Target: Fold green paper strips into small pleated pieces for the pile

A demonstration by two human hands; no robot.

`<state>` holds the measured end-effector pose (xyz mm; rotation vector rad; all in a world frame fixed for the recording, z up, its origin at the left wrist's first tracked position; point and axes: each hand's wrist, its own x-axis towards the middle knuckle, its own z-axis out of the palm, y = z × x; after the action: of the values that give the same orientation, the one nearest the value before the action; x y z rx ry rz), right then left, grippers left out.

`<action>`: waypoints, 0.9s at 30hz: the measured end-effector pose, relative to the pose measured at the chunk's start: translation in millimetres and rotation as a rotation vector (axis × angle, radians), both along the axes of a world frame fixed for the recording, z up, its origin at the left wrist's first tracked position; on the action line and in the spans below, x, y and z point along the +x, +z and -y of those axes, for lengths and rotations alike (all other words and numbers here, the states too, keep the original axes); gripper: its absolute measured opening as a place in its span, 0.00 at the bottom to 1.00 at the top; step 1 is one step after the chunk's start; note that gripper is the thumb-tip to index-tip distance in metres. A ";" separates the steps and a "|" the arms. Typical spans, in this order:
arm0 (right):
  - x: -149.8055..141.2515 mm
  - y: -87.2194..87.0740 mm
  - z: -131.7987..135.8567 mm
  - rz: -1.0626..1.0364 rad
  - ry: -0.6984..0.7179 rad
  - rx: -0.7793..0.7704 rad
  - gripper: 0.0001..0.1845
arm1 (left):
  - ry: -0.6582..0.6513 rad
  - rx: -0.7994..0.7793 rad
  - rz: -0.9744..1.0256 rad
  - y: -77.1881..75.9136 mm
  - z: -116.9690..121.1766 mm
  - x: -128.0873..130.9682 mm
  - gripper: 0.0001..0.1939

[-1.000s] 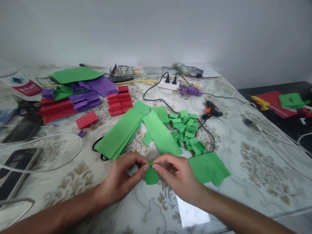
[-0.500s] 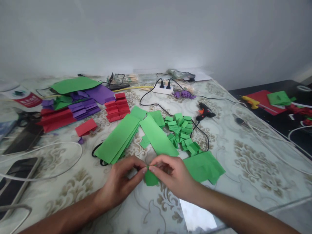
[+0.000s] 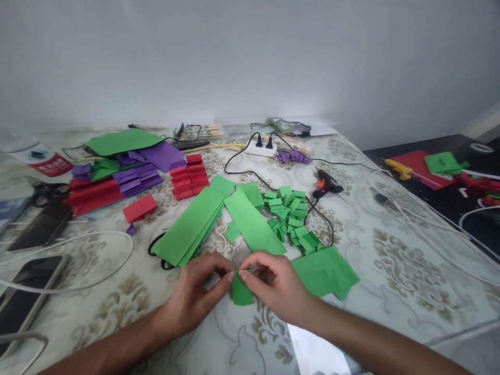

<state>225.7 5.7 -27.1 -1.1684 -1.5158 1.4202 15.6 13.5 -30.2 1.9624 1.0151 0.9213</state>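
The left hand (image 3: 200, 289) and right hand (image 3: 278, 287) both pinch a green slip (image 3: 242, 295). It extends bodyward from the fingers (image 3: 225, 285), apparently lengthwise.

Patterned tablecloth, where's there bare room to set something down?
A broad bare patch of patterned tablecloth lies right of the flat green paper sheets, nearer than the black-and-orange glue gun. A smaller one lies between the black-screened phone and left hand. The centre is crowded with long green paper strips and small folded green paper pieces.
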 end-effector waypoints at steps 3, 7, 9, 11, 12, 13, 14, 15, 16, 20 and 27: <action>-1.7 0.4 0.7 0.028 0.008 0.033 0.05 | -0.029 0.029 0.000 1.8 0.1 0.5 0.05; -2.6 1.6 2.1 0.068 0.016 0.075 0.05 | -0.064 0.043 0.001 3.4 0.0 1.1 0.05; -2.2 1.9 2.4 0.085 0.019 0.083 0.04 | -0.079 0.048 0.012 3.5 0.0 1.0 0.05; -1.1 1.4 2.2 0.090 0.023 0.073 0.04 | -0.074 0.036 0.022 2.7 0.1 0.3 0.05; -0.3 1.0 1.9 0.086 0.021 0.062 0.05 | -0.061 0.019 0.025 1.9 0.1 -0.2 0.05; 0.6 0.5 1.5 0.079 0.020 0.048 0.05 | -0.046 -0.004 0.032 1.0 0.2 -0.9 0.05; 1.5 0.1 1.2 0.072 0.019 0.034 0.04 | -0.028 -0.032 0.040 -0.1 0.2 -1.5 0.06; 2.3 -0.2 0.9 0.068 0.017 0.022 0.04 | -0.013 -0.062 0.048 -1.1 0.2 -2.1 0.06; 2.9 -0.3 0.7 0.066 0.013 0.011 0.05 | -0.003 -0.089 0.055 -1.9 0.1 -2.7 0.07; 3.0 -0.9 0.6 0.066 0.000 -0.007 0.05 | -0.001 -0.144 0.073 -1.9 -0.7 -3.6 0.07; -1.2 -4.5 2.6 0.012 0.017 0.000 0.05 | -0.040 -0.167 0.060 1.6 -2.8 0.0 0.09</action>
<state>224.5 3.1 -31.7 -1.1683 -1.5368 1.4272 15.6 16.3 -28.6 1.7997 0.9830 0.8413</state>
